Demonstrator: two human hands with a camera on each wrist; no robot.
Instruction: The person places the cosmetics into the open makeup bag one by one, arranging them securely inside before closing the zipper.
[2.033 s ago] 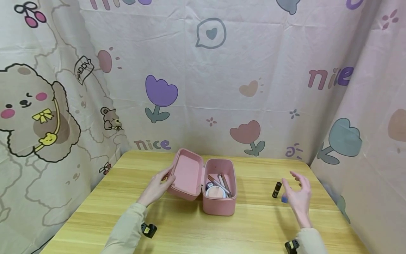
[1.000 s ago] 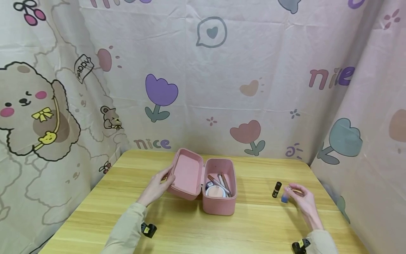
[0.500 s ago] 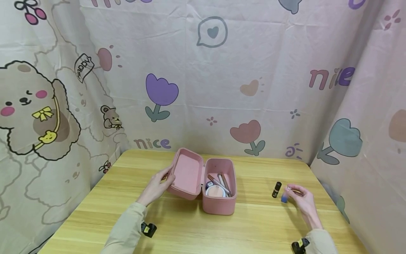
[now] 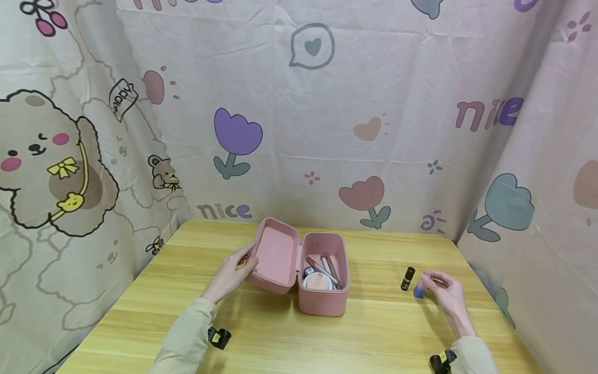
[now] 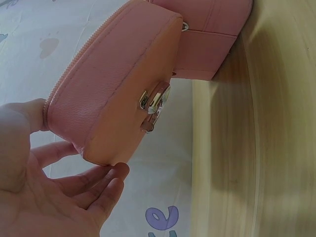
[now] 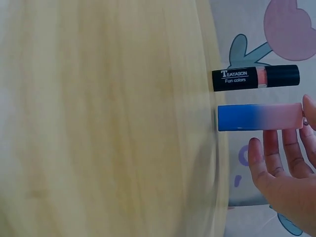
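My left hand (image 4: 230, 276) holds the raised lid (image 4: 275, 254) of a pink cosmetic case (image 4: 322, 304); in the left wrist view, thumb and fingers (image 5: 101, 195) grip the lid's corner. Inside the case lie several slim tubes and pencils (image 4: 330, 267), a round powder compact (image 4: 317, 282) and a small dark-capped item (image 4: 308, 272). At the right, my right hand (image 4: 449, 296) pinches the pink top of a blue-to-pink lipstick tube (image 6: 260, 117), which stands upright at the table. Just left of it stands a black lip gloss tube (image 4: 408, 279), apart from the hand.
The wooden table (image 4: 374, 337) carries the case near its middle. A printed curtain (image 4: 299, 130) hangs behind and along both sides. A metal buckle (image 5: 157, 101) sits on the outside of the lid.
Two seconds ago my right hand was spread above the lipstick; it has since come down and pinched its top. Over the last second both hands stay nearly still, the left on the lid.
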